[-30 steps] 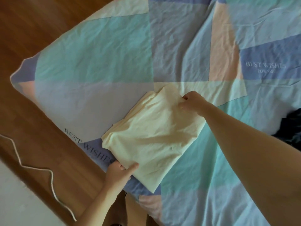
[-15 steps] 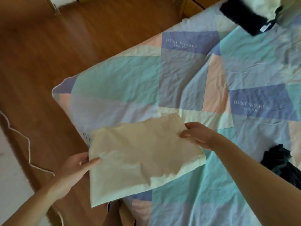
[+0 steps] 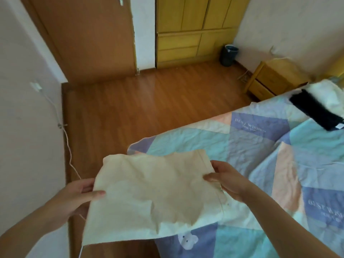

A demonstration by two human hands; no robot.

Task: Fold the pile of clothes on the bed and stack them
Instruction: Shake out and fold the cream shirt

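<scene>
1. Holding a folded cream garment (image 3: 149,198) up in the air between both hands, the person has it spread flat over the near corner of the bed (image 3: 260,149) and partly over the wooden floor (image 3: 149,101).
2. The left hand (image 3: 74,196) pinches the garment's left edge, with the thumb on top of the cloth and the other fingers beneath it.
3. The right hand (image 3: 227,179) grips the right edge, thumb lying on the upper face and fingers curled under.
4. The garment is creased, its far edge wavy, and its near edge hangs a little lower.
5. The bed wears a patchwork cover in teal, lilac, peach and blue, with a small white bear (image 3: 187,241) printed just below the garment.
6. At the far right of the bed lies a stack of folded clothes (image 3: 320,107), a black piece next to pale ones, well apart from the hands.
7. Beyond the bed stand a yellow nightstand (image 3: 270,81), a dark bin (image 3: 229,55), a yellow wardrobe (image 3: 193,28) and a brown door (image 3: 89,36).
8. A white cable (image 3: 68,146) runs down the left wall to the floor.
</scene>
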